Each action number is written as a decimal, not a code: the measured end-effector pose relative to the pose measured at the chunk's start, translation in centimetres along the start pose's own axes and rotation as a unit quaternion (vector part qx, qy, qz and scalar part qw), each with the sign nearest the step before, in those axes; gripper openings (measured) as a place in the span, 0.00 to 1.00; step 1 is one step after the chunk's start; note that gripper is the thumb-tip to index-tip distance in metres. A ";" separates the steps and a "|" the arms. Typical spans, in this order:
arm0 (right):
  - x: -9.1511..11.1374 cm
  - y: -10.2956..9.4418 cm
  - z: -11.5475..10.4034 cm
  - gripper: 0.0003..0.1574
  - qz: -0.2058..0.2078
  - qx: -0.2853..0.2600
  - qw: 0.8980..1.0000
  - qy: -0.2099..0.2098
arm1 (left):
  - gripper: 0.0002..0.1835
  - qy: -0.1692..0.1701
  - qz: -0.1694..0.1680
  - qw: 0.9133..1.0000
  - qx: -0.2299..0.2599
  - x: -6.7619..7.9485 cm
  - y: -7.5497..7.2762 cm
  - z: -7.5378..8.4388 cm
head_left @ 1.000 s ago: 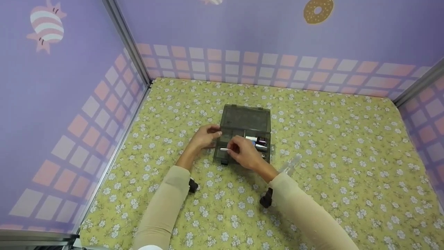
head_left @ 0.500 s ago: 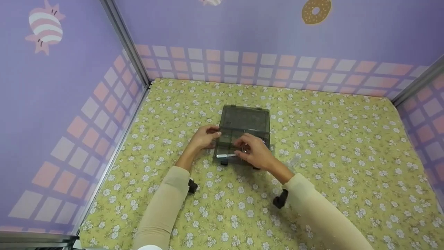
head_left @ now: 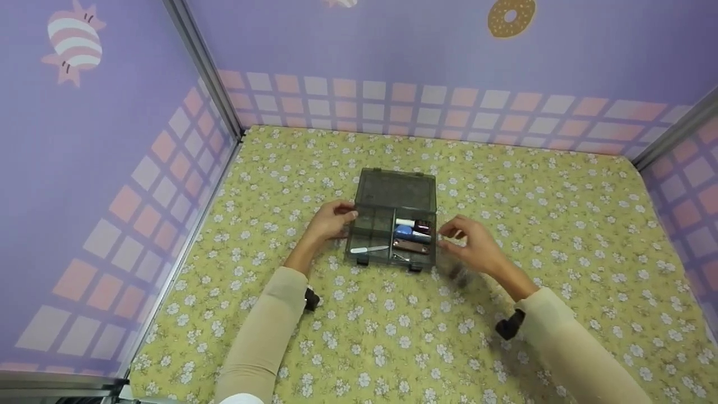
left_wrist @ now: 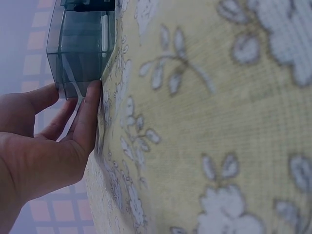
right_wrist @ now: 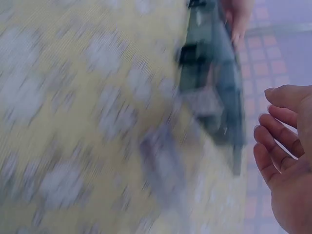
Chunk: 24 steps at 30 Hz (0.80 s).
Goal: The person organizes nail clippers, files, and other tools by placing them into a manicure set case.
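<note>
A dark see-through compartment box lies with its lid folded back. My left hand holds its left side, thumb and fingers against the wall, as the left wrist view shows too. In the front left compartment lies a slim white-handled nail file. The right section holds a nail polish bottle with a white cap, a blue item, a brown item and a small metal item. Just right of the box, my right hand is loosely curled, holding nothing.
A clear plastic piece, blurred, lies on the flowered cloth beside the box. Purple walls with pink and white squares stand at the back and sides.
My right hand has let go of the nail file in the front left compartment and moved right, off the box. The left hand stays on the box.
</note>
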State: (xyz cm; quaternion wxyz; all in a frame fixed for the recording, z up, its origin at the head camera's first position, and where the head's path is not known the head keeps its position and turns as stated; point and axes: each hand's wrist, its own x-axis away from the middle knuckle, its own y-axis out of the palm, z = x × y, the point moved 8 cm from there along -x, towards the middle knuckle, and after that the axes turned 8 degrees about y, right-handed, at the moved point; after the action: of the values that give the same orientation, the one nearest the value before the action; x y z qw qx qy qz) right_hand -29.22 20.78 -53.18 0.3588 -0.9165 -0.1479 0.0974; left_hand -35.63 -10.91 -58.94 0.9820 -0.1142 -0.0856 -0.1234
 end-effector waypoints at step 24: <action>3.8 -0.5 7.5 0.19 -0.015 0.061 0.996 0.067 | 0.23 0.007 0.002 1.000 0.009 0.1 -0.1 -0.2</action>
State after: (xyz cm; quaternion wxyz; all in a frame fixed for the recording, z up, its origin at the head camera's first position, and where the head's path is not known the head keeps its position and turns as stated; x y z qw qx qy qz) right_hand -27.87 27.15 -58.58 0.4246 -0.8950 -0.1313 0.0396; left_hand -35.56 -11.05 -59.15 0.9838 -0.1050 -0.0795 -0.1217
